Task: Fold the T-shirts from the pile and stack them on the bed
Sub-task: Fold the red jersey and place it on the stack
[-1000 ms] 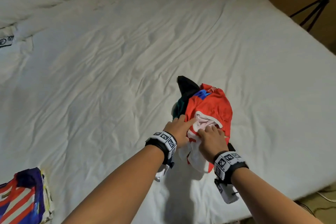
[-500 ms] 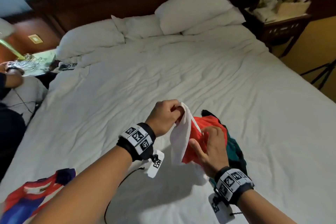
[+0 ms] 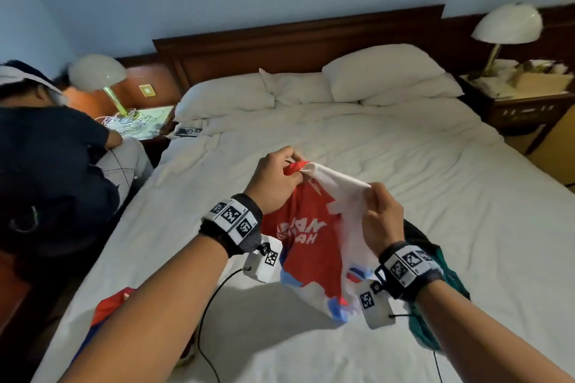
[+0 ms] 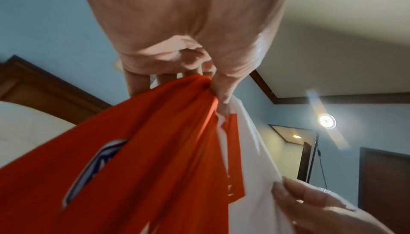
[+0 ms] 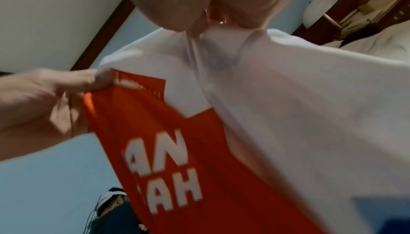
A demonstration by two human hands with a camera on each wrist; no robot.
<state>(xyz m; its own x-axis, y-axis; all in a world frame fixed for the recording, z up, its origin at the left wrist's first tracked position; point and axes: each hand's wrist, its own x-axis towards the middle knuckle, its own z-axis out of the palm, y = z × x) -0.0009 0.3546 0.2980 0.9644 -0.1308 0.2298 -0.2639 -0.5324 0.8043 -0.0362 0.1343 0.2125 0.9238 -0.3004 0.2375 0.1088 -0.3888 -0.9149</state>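
A red and white T-shirt (image 3: 308,246) with white lettering hangs in the air above the white bed (image 3: 466,227). My left hand (image 3: 278,179) pinches its top edge where red meets white (image 4: 199,87). About a hand's width to the right, my right hand (image 3: 378,214) grips the white part of that edge (image 5: 221,48). The shirt's lower end reaches down near the sheet. Under my right wrist lies the rest of the pile, a dark green garment (image 3: 435,305). A folded red, white and blue shirt (image 3: 109,311) lies at the bed's near left edge.
Another person (image 3: 46,165) in dark clothes sits at the bed's left side. White pillows (image 3: 311,84) lean on the wooden headboard. Nightstands with lamps (image 3: 510,25) stand on both sides. A cable (image 3: 205,320) trails from my left wrist across the sheet.
Both hands have lifted the red and white shirt off the pile and drawn apart, spreading its top edge. The head view has tilted up toward the headboard.
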